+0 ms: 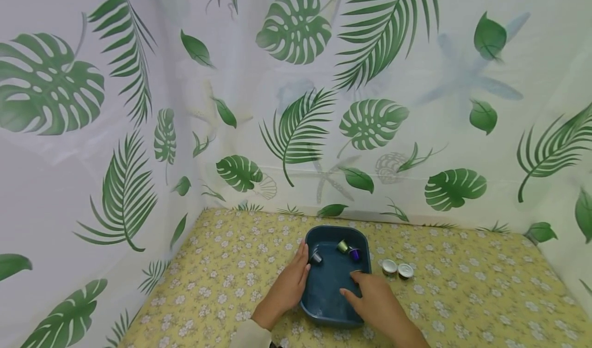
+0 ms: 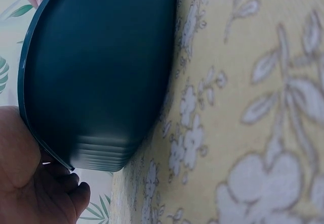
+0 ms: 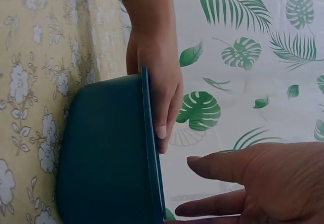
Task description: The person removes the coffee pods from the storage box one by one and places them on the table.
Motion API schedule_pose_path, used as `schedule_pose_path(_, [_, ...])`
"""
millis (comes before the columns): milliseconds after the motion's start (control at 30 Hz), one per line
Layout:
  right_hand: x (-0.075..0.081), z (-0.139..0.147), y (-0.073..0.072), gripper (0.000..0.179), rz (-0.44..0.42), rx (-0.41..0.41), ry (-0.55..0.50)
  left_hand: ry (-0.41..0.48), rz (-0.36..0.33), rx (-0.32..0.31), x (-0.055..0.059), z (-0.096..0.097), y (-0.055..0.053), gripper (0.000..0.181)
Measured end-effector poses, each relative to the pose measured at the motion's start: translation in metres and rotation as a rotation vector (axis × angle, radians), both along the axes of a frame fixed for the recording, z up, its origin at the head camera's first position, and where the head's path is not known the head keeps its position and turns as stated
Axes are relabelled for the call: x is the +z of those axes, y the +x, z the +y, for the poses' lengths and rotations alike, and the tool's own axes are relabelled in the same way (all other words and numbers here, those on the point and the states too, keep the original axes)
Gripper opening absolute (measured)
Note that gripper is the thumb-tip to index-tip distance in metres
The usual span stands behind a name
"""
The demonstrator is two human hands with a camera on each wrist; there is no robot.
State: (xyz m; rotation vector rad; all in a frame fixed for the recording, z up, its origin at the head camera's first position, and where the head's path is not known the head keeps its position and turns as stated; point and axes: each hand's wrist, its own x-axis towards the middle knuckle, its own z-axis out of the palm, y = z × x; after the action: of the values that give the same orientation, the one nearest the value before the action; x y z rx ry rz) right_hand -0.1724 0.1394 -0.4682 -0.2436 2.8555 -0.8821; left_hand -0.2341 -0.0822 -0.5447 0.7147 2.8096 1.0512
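Observation:
A dark blue plastic tub [image 1: 331, 294] stands on the cloth. Inside it lie a grey coffee capsule [image 1: 316, 257] at the left, and a green capsule [image 1: 343, 245] beside a purple capsule [image 1: 354, 254] at the far right. My left hand [image 1: 289, 284] holds the tub's left rim. Over the tub's right side, my right hand [image 1: 376, 299] has its thumb and fingers spread apart, as the right wrist view also shows; nothing is visible between them. Two capsules, one with a pale lid [image 1: 389, 267] and another like it [image 1: 405, 271], sit to the tub's right.
Yellow flowered cloth [image 1: 222, 286] covers the table. White sheeting with green leaf prints [image 1: 324, 122] rises at the back and both sides. The left wrist view shows the tub's outer wall [image 2: 101, 67] close up.

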Motion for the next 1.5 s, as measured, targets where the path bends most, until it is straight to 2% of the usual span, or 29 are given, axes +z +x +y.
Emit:
schedule_pose_path(300, [-0.011,-0.012,-0.008,0.064,-0.016,0.029,0.070,0.010,0.001,-0.002,-0.001,0.000,0.000,0.056])
schedule_pose_path(667, [-0.019,-0.020,-0.015,0.077,0.027,-0.020,0.109,0.015,0.025,-0.011,0.000,-0.002,0.000,0.055])
schedule_pose_path(867, [-0.020,-0.023,-0.018,0.082,0.004,-0.030,0.118,0.019,0.015,-0.007,0.003,-0.002,0.001,0.055])
schedule_pose_path(1067, [-0.024,-0.025,-0.019,0.084,-0.014,-0.051,0.134,0.015,0.016,0.001,0.000,-0.001,0.002,0.055])
schedule_pose_path(1500, [-0.029,-0.030,-0.025,0.087,0.094,-0.088,0.216,0.018,0.009,0.002,-0.001,-0.001,-0.002,0.055])
